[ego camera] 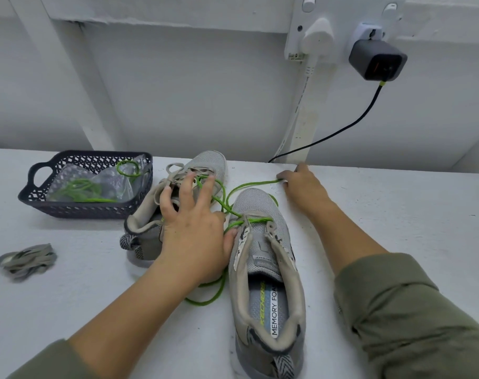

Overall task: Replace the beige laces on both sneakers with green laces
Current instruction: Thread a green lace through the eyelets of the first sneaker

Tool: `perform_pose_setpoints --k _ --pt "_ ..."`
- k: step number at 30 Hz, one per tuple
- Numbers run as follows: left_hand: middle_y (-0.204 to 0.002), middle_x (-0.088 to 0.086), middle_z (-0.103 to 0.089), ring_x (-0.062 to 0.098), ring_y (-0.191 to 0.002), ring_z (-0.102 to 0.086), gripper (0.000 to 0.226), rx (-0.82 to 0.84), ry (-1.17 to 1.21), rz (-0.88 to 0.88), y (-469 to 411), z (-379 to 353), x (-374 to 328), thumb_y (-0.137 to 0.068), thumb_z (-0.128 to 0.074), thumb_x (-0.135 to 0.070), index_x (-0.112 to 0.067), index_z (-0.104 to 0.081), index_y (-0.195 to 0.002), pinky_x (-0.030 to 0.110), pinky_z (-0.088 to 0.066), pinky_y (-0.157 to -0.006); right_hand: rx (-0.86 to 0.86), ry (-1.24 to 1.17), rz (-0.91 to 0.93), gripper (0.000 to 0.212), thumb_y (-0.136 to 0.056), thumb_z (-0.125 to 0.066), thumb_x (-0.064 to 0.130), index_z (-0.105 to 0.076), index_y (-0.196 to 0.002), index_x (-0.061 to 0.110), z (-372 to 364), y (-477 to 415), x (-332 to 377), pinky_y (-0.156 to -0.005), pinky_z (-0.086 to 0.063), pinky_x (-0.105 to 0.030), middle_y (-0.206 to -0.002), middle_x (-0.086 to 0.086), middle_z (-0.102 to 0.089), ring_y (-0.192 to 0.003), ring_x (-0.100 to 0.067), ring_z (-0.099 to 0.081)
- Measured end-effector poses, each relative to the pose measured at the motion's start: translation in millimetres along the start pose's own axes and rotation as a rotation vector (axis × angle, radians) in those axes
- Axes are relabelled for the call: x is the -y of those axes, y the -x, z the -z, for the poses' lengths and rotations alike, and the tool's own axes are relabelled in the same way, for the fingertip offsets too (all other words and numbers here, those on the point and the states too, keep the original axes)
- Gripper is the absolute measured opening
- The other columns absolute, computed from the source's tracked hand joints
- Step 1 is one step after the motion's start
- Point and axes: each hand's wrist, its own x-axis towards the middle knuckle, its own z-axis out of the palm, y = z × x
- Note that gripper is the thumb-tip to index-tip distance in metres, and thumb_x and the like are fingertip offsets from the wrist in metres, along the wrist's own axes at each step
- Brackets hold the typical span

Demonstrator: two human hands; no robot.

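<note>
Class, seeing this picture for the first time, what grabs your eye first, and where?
A green lace runs from the front eyelets of the near sneaker to the right hand, which pinches its end by the wall. The left hand spreads over the far sneaker, beige-laced; a dark basket sits left.

Bare tabletop runs along the right of the table (410, 214), from the near sneaker (265, 269) outward, crossed only by the right hand (301, 187) and its forearm; another bare stretch lies front left, between the bundle of beige laces (26, 259) and the left forearm. The middle is crowded: the left hand (192, 228) fills the gap between the two sneakers, and the green lace (256, 183) loops across it. At the back left the dark basket (77, 212) stands just beside the far sneaker (205, 162), and the wall (178, 91) with its black cable (350, 124) closes the back.
</note>
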Motion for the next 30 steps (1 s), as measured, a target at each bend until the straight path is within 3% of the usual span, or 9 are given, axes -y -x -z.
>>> perform_pose_setpoints --k 4,10,12,16,20,23,26,28,30 --pt "-0.142 0.009 -0.049 0.039 -0.134 -0.026 0.033 -0.025 0.060 -0.016 0.2 -2.6 1.6 -0.071 -0.056 -0.055 -0.028 -0.074 -0.065 0.058 -0.012 -0.103 -0.059 -0.044 0.018 0.025 -0.098 -0.046 0.017 -0.064 -0.115 0.012 -0.7 -4.0 2.3 -0.083 -0.049 -0.039 -0.113 -0.015 -0.045 -0.102 -0.032 -0.051" --pt "-0.140 0.007 -0.050 0.038 -0.133 -0.025 0.025 -0.007 0.054 -0.014 -2.1 -4.7 1.3 -0.069 -0.073 -0.052 -0.027 -0.075 -0.066 0.059 -0.012 -0.102 -0.037 -0.040 -0.009 0.020 -0.095 -0.039 0.010 -0.055 -0.107 0.007 2.0 8.4 10.1 -0.083 -0.043 -0.039 -0.109 -0.013 -0.045 -0.094 -0.035 -0.049" --pt "-0.140 0.007 -0.051 0.037 -0.133 -0.024 0.026 0.005 0.063 -0.007 -2.7 -4.4 0.9 -0.069 -0.072 -0.053 -0.027 -0.074 -0.068 0.058 -0.012 -0.102 -0.063 -0.134 0.048 0.017 -0.097 -0.039 0.012 -0.054 -0.104 0.009 10.0 20.9 13.8 -0.082 -0.043 -0.038 -0.106 -0.010 -0.049 -0.091 -0.030 -0.051" --pt "-0.131 0.001 -0.056 0.033 -0.129 -0.029 0.025 0.036 0.114 -0.001 -6.4 2.3 5.5 -0.072 -0.062 -0.052 -0.028 -0.070 -0.073 0.050 -0.012 -0.100 -0.110 -0.294 0.214 0.015 -0.098 -0.045 0.014 -0.059 -0.101 0.012 41.6 52.3 36.3 -0.067 -0.034 -0.023 -0.092 0.001 -0.055 -0.083 -0.014 -0.050" --pt "-0.099 -0.009 -0.050 0.024 -0.111 -0.039 0.023 -0.034 0.414 0.100 -18.6 24.0 17.3 -0.070 -0.044 -0.037 -0.024 -0.050 -0.089 0.039 -0.020 -0.088 -0.177 -0.426 0.324 0.012 -0.097 -0.051 0.012 -0.063 -0.100 0.013 69.7 82.6 56.4 -0.070 -0.040 -0.019 -0.090 0.006 -0.055 -0.080 -0.010 -0.051" --pt "-0.106 -0.016 -0.048 0.020 -0.116 -0.036 0.038 -0.033 0.608 0.029 -27.9 36.7 32.9 -0.077 -0.035 -0.028 -0.024 -0.051 -0.110 0.036 -0.022 -0.091 -0.176 -0.572 0.378 0.014 -0.094 -0.058 0.011 -0.063 -0.092 0.024 78.3 107.8 60.5 -0.068 -0.041 -0.009 -0.086 0.012 -0.058 -0.074 -0.002 -0.056" --pt "-0.115 -0.033 -0.052 0.006 -0.126 -0.038 0.041 0.133 0.956 -0.164 -31.7 40.5 38.8 -0.090 -0.033 -0.033 -0.034 -0.056 -0.123 0.034 -0.027 -0.106 -0.141 -0.788 0.361 0.024 -0.089 -0.065 0.009 -0.059 -0.087 0.032 79.2 129.3 62.6 -0.071 -0.052 -0.020 -0.082 0.007 -0.063 -0.072 -0.008 -0.062" --pt "-0.109 -0.019 -0.066 0.007 -0.118 -0.052 0.039 0.270 1.142 -0.243 -28.9 39.1 32.8 -0.094 -0.033 -0.046 -0.034 -0.061 -0.119 0.040 -0.039 -0.105 -0.178 -0.861 0.325 0.027 -0.086 -0.069 0.010 -0.054 -0.086 0.032 77.2 138.9 64.8 -0.071 -0.054 -0.026 -0.079 0.001 -0.063 -0.073 -0.015 -0.063" --pt "-0.085 -0.005 -0.070 0.014 -0.091 -0.063 0.043 0.346 1.151 -0.232 -24.1 40.0 25.6 -0.091 -0.033 -0.058 -0.035 -0.068 -0.102 0.044 -0.048 -0.091 -0.252 -0.822 0.278 0.028 -0.086 -0.070 0.010 -0.048 -0.084 0.026 74.3 146.0 65.0 -0.069 -0.051 -0.024 -0.079 -0.003 -0.063 -0.071 -0.010 -0.061"
